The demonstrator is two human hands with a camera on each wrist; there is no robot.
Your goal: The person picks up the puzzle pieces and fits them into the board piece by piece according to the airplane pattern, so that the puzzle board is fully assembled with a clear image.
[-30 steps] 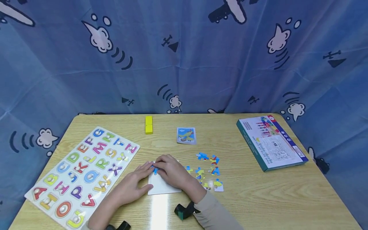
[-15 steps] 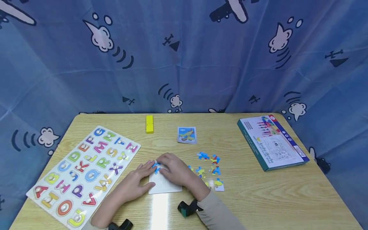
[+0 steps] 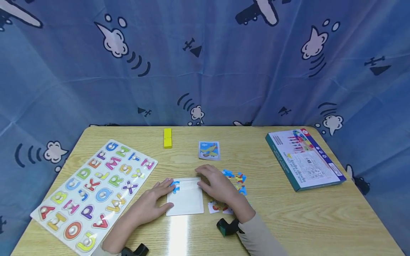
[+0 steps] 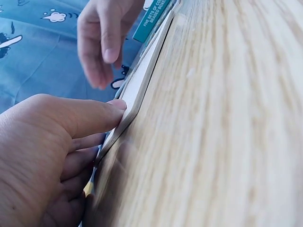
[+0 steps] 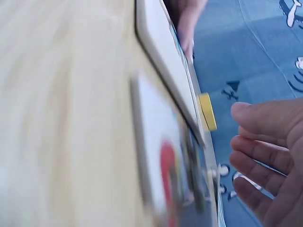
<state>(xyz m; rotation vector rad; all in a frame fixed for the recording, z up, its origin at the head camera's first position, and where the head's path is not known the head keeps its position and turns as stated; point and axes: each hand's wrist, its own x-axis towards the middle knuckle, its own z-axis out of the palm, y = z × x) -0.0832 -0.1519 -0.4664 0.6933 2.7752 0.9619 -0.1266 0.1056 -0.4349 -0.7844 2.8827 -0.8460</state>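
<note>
A square white puzzle tray [image 3: 185, 201] lies at the middle front of the table. In its far left corner sits a blue jigsaw piece [image 3: 176, 187]. My left hand [image 3: 153, 201] rests along the tray's left side, fingertips at the piece and thumb on the rim, as the left wrist view shows. My right hand [image 3: 217, 185] is raised beyond the tray's right edge, fingers loosely bent with nothing between them. Beneath and beside it lie several loose jigsaw pieces [image 3: 242, 190], partly hidden. The right wrist view shows this hand's spread thumb and fingers [image 5: 258, 165] above the pieces.
A picture card with a yellow plane [image 3: 209, 150] lies behind the tray. Yellow blocks [image 3: 168, 138] stand at the back. An alphabet peg board [image 3: 96, 192] covers the left side, and a boxed set [image 3: 304, 160] lies at the right. A blue curtain [image 3: 205, 71] hangs behind.
My right hand has left the blue piece in the tray's corner and moved right, over the loose pieces. My left hand has stayed at the tray's left side.
</note>
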